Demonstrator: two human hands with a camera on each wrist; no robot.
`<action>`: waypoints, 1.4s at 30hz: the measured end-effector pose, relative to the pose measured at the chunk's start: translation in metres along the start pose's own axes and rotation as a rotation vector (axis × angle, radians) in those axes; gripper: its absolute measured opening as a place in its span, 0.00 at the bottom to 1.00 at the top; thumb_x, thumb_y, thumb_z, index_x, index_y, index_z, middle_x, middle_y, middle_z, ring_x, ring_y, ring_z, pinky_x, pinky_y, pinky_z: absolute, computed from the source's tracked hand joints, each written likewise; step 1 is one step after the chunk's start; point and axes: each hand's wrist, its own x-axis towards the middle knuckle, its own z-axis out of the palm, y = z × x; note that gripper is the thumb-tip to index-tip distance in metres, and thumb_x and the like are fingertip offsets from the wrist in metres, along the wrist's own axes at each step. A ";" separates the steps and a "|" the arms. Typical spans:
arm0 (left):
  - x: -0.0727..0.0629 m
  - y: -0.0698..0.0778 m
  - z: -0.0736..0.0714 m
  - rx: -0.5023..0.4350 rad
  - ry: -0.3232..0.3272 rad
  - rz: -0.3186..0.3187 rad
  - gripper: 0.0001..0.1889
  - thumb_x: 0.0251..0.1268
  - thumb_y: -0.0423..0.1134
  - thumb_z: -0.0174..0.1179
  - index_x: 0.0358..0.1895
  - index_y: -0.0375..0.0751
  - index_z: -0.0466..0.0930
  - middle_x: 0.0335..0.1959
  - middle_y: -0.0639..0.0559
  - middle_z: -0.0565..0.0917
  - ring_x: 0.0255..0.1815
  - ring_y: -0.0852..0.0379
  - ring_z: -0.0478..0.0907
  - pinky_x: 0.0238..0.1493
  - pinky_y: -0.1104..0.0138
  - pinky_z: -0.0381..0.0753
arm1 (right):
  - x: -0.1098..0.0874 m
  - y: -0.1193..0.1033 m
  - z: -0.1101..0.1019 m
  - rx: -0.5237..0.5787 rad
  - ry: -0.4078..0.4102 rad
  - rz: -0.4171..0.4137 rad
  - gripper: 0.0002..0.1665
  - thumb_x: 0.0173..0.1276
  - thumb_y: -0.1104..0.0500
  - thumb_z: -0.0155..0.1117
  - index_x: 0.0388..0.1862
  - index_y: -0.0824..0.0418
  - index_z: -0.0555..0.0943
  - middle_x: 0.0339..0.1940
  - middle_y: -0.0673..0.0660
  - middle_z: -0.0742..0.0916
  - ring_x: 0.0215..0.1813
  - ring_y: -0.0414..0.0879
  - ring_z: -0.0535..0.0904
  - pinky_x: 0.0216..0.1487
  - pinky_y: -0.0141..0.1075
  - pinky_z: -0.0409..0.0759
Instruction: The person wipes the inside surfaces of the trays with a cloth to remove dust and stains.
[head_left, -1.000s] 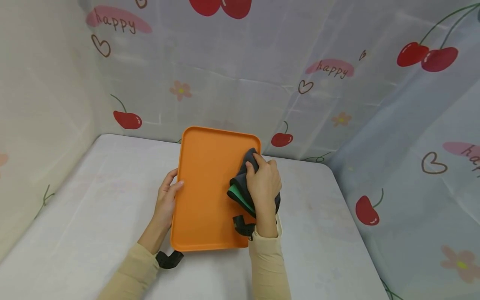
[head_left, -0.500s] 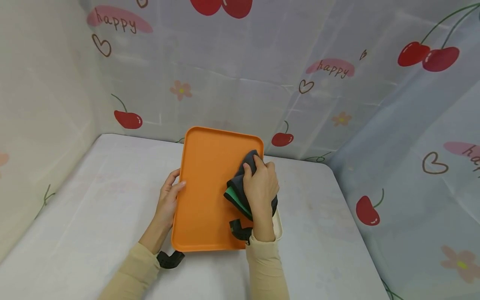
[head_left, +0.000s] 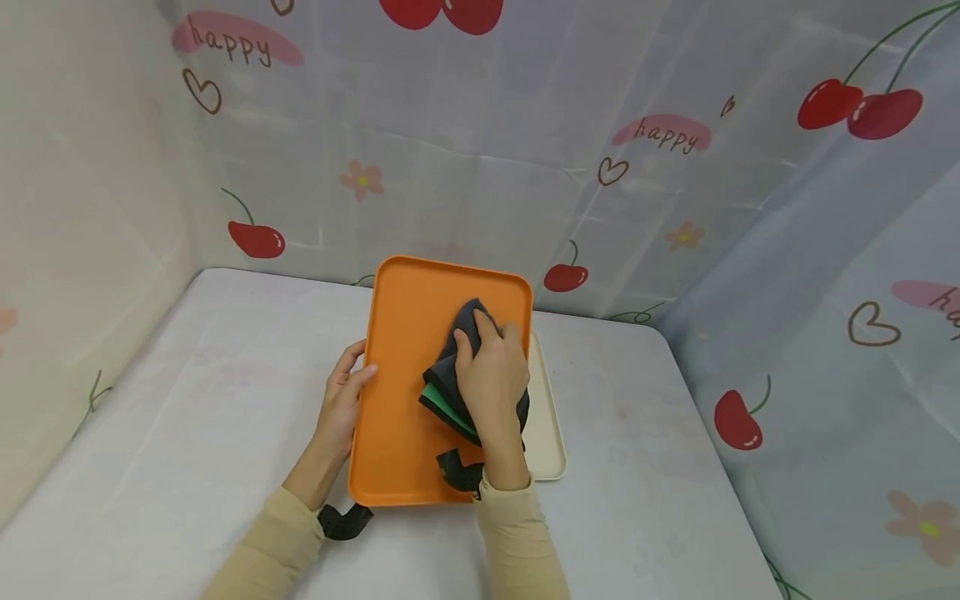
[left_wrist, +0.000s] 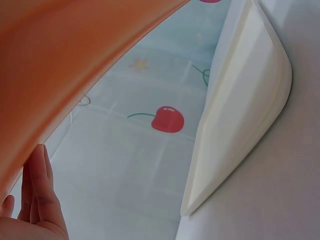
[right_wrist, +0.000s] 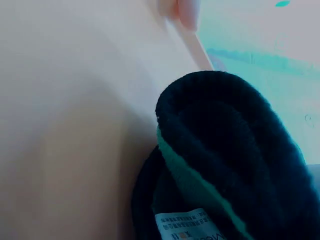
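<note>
My left hand (head_left: 342, 406) grips the left edge of an orange tray (head_left: 405, 450), thumb on the inner side and fingers behind, as the left wrist view also shows. The tray is held raised and tilted above the table. In my right hand (head_left: 495, 375) is a folded dark grey cloth (head_left: 465, 321) with a green side and black edging, held against the middle of the tray's face. Close up in the right wrist view, the cloth (right_wrist: 225, 125) shows a white label (right_wrist: 187, 225). Part of it is hidden under the right hand.
A cream tray (head_left: 551, 433) lies on the white table (head_left: 637, 433) behind the orange one, partly covered by it; the left wrist view shows the cream tray (left_wrist: 245, 100) on the table. Behind stands a cherry-printed curtain (head_left: 480, 200). Black wrist camera mounts (head_left: 345, 522) stick out beside both wrists.
My right hand has moved left across the orange tray with the cloth. The orange tray has shifted slightly right, and more of the cream tray shows.
</note>
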 end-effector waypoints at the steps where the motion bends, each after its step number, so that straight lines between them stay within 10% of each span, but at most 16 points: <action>1: 0.000 0.000 0.000 -0.001 -0.002 -0.002 0.14 0.77 0.37 0.48 0.59 0.54 0.71 0.41 0.58 0.82 0.36 0.63 0.83 0.36 0.70 0.84 | -0.001 -0.002 0.000 0.002 0.001 -0.016 0.23 0.69 0.46 0.64 0.61 0.51 0.81 0.39 0.60 0.80 0.32 0.53 0.77 0.27 0.44 0.77; 23: -0.003 -0.010 0.007 -0.046 -0.075 0.024 0.14 0.77 0.36 0.48 0.58 0.55 0.72 0.40 0.61 0.84 0.36 0.66 0.83 0.39 0.73 0.84 | -0.021 -0.038 0.016 -0.051 0.047 -0.381 0.21 0.66 0.45 0.66 0.56 0.49 0.85 0.28 0.54 0.79 0.21 0.43 0.68 0.19 0.29 0.64; 42: -0.004 -0.011 0.008 -0.049 -0.069 0.022 0.14 0.77 0.37 0.47 0.58 0.57 0.74 0.41 0.61 0.84 0.35 0.66 0.83 0.36 0.73 0.84 | -0.026 -0.038 0.011 -0.038 -0.053 -0.407 0.20 0.66 0.46 0.67 0.57 0.44 0.84 0.28 0.53 0.77 0.20 0.41 0.63 0.17 0.26 0.58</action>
